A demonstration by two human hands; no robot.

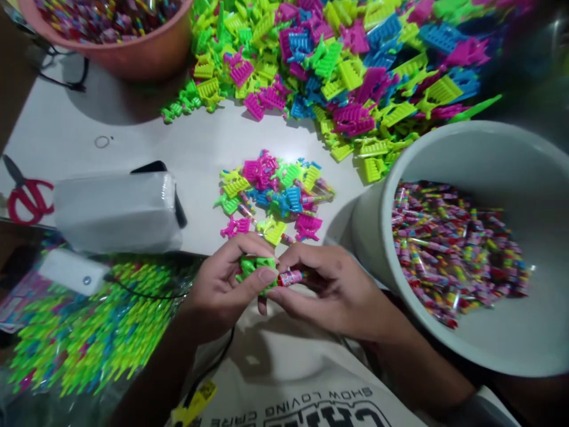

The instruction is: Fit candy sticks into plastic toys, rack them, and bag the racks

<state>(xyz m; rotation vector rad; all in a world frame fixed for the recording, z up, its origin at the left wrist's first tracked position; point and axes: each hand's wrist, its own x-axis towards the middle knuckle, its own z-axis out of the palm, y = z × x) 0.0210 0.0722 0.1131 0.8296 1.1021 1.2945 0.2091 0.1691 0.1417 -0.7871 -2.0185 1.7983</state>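
My left hand (235,281) is closed around a green plastic toy piece (255,267), thumb pressed on its side. In my right hand (324,287) a small candy tube (290,277) with a pink and red wrapper is pinched between thumb and fingers. The tube's end meets the toy piece; whether it sits inside is hidden by my fingers. Just beyond my hands lies a small pile of pink, green, yellow and blue toy pieces (262,172), with several wrapped candy tubes among them.
A large heap of coloured toy pieces (351,71) covers the table's far side. A white bucket (368,225) of candy tubes stands right, a pink basin (133,56) far left. At left are red-handled scissors (29,201), a grey packet (115,210) and a white power bank (73,271).
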